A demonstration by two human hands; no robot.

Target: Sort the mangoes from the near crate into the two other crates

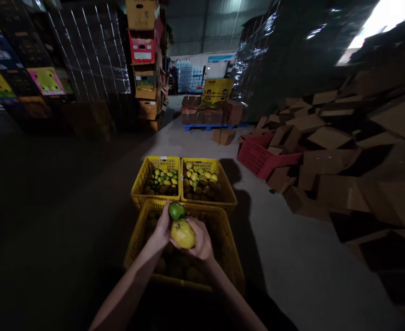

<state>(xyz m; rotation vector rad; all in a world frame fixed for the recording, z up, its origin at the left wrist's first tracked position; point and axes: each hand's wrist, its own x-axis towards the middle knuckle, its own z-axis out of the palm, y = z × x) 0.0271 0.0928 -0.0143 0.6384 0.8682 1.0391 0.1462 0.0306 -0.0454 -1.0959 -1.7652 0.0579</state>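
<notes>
Yellow fruit (183, 233) is a fat, slightly lumpy oval with a dark stem end and a bit of shine; green fruit (176, 211) right next to it is smaller, rounder and glossy. Both are up above the near crate (233, 246). Right hand (201, 241) is curled round the yellow one, left hand (163, 225) is partly closed with its thumb against the green one, though some fingers are hidden.

Around that it's kind of a mess: heap of cardboard (330, 170) off to the right, red crate (257, 156) stuck in it, tall box stack (145, 82) further back. The forearms block some of the near crate, which has dim roundish fruit in it. Just beyond, the left back crate (138, 182) has mixed green and yellow fruit, the right back crate (226, 187) mostly yellow.
</notes>
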